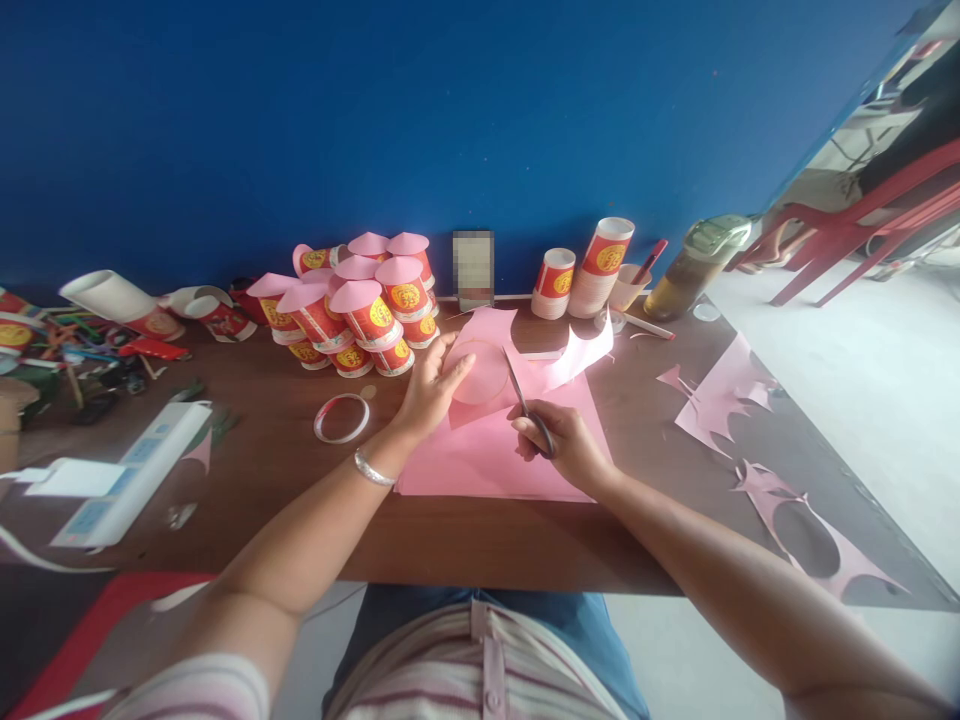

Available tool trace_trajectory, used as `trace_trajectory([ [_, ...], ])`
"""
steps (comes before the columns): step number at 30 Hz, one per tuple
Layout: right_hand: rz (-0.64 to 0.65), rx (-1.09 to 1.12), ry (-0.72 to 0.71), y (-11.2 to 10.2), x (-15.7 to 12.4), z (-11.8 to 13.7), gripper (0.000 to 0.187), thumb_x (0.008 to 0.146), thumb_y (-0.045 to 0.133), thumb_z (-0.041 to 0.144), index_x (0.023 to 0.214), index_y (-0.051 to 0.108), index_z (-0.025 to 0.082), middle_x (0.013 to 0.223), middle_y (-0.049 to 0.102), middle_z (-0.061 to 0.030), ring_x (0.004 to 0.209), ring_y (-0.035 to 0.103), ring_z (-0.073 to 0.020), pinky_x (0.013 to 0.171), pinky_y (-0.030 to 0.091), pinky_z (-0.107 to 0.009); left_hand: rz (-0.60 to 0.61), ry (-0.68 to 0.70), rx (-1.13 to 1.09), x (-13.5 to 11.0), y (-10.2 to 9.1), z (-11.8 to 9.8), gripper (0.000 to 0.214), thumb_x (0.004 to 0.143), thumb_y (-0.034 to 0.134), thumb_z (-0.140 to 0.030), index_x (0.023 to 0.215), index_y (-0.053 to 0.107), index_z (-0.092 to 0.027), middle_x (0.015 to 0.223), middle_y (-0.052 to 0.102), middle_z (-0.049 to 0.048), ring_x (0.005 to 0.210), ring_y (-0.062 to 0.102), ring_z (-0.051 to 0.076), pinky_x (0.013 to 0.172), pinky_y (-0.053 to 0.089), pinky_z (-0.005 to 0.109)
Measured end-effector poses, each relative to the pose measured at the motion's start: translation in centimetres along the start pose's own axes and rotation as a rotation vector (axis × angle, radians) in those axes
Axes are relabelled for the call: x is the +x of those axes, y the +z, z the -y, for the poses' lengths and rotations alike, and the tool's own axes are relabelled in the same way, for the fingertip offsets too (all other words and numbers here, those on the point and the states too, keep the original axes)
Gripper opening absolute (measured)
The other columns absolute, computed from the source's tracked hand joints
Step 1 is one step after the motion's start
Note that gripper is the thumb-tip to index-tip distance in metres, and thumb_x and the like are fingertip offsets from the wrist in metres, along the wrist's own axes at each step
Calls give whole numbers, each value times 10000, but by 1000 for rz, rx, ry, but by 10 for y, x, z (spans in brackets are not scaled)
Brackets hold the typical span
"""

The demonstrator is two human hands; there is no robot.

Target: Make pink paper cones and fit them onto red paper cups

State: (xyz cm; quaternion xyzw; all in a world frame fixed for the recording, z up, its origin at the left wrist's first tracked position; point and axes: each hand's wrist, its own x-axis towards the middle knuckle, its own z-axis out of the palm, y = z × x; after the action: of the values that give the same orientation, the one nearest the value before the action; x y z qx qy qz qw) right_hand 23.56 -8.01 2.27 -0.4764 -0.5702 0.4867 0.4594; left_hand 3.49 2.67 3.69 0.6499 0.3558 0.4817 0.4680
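Note:
My left hand [439,385] pinches the left side of a pink paper sheet [484,370] that bears a drawn circle, thumb on top. In my right hand [559,440] is a pair of scissors [525,402], fingers wrapped round the dark handles. The blades point up and away, at the right edge of the circle. Under both hands lies a stack of pink paper [495,465] on the brown table. A bright, partly cut paper piece [581,355] sticks up to the right of the blades.
Red paper cups with pink cone tops [367,310] stand stacked at back left. A tape roll [341,418] and a power strip [135,475] lie left. Cup stacks [600,265] and a bottle [694,265] stand back right. Pink paper scraps [795,520] lie along the right side.

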Motion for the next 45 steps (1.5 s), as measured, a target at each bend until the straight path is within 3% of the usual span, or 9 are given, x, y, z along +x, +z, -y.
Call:
trace_trajectory([
  [8,33,10,12,1,0,3,449,935,661,640,826,632,205,573,629,23,547,597,-133,587,504,-275,-92,-77,-60,2,-1,4,498,878,767,-506,1244,615,-206,1224,753,101,1164,712,264,1037,555,422],
  [19,44,13,34,0,1,2,450,915,679,647,851,639,204,585,621,26,543,564,-124,584,488,-273,-38,-71,-23,4,-3,8,559,868,787,-519,1289,610,-197,1401,669,144,1356,607,306,1123,502,454],
  [34,42,-8,20,-1,0,4,462,929,670,656,845,647,202,571,618,25,550,588,-134,586,503,-280,-57,-57,18,1,-4,2,522,892,768,-495,1291,610,-198,1413,661,142,1325,624,291,1124,499,444],
  [45,39,-35,-9,-1,0,1,529,929,652,714,800,629,201,572,631,15,536,588,-128,567,499,-269,-111,-85,11,3,-4,5,506,872,780,-507,1246,631,-199,1210,705,98,1226,655,258,1095,515,422],
])
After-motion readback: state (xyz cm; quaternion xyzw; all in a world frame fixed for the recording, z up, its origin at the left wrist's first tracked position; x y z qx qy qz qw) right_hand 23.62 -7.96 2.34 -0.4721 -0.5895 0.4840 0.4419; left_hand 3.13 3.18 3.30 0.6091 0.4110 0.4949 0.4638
